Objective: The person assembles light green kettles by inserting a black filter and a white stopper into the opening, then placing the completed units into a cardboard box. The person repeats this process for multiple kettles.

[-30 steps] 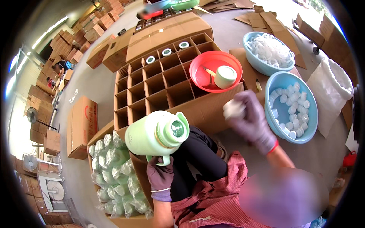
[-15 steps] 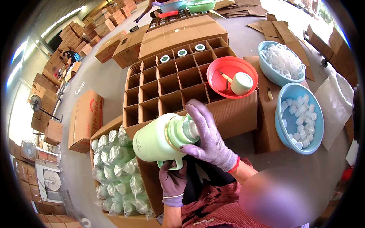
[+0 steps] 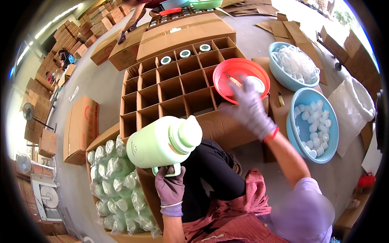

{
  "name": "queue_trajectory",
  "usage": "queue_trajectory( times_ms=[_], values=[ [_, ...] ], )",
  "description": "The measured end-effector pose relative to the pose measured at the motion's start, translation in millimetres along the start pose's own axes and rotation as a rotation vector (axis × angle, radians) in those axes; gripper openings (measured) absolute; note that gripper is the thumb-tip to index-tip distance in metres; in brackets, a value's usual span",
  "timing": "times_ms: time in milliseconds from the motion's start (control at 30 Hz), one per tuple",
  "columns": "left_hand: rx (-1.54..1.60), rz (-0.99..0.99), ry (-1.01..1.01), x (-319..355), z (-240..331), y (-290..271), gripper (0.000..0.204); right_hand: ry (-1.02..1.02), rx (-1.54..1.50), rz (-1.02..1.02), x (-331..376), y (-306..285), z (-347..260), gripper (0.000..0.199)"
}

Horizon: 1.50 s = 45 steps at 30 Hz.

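Just above the left hand (image 3: 170,187), holding the pale green flask (image 3: 150,142) by its handle (image 3: 177,169), lengthwise left to right with neck rightward, and extending the right hand (image 3: 251,108), with fingers loosely spread, over the farther red basin (image 3: 225,69) by the pale cup (image 3: 259,84), with contact unclear.

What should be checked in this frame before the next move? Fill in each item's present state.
1. Left hand in a grey-purple glove has a hold on the handle of the pale green, cylindrical flask: ok.
2. Flask upright: not ok; it is tipped well over, neck toward the right.
3. Stopper fully seated in the flask's neck: cannot tell from this angle.
4. Right hand, gloved, has a firm grip on the pale, round cup-like piece: cannot tell; the hand is blurred and partly covers it.
5. Shallow red, round bowl supported: ok, on the divided cardboard carton.
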<state>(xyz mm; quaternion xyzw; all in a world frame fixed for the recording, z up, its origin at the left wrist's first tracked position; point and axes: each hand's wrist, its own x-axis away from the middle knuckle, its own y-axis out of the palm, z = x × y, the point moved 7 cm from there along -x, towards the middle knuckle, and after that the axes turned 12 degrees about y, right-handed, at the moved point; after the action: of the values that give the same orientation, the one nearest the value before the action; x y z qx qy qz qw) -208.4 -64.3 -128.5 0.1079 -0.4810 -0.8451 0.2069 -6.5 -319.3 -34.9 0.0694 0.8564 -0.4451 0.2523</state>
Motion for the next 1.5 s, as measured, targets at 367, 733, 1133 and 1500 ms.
queue_trajectory(
  times_ms=[367,733,1133,1500],
  values=[
    [0.081,0.120,-0.147,-4.4,-2.8,-14.1,0.034,-0.526,-0.488,-0.248,19.2,-45.7,-80.6,0.084],
    [-0.795,-0.020,0.251,17.7,70.5,-17.9,0.030,0.166,-1.497,-1.008,73.2,75.5,-81.2,0.061],
    [-1.752,-1.137,0.502,109.3,56.4,-1.5,0.060,-0.383,-0.757,-1.147,87.5,69.7,-123.2,0.047],
    [-1.533,0.071,0.104,97.1,102.5,-182.8,0.036,-0.174,-0.766,-1.257,94.3,82.0,-138.3,0.038]
  ],
)
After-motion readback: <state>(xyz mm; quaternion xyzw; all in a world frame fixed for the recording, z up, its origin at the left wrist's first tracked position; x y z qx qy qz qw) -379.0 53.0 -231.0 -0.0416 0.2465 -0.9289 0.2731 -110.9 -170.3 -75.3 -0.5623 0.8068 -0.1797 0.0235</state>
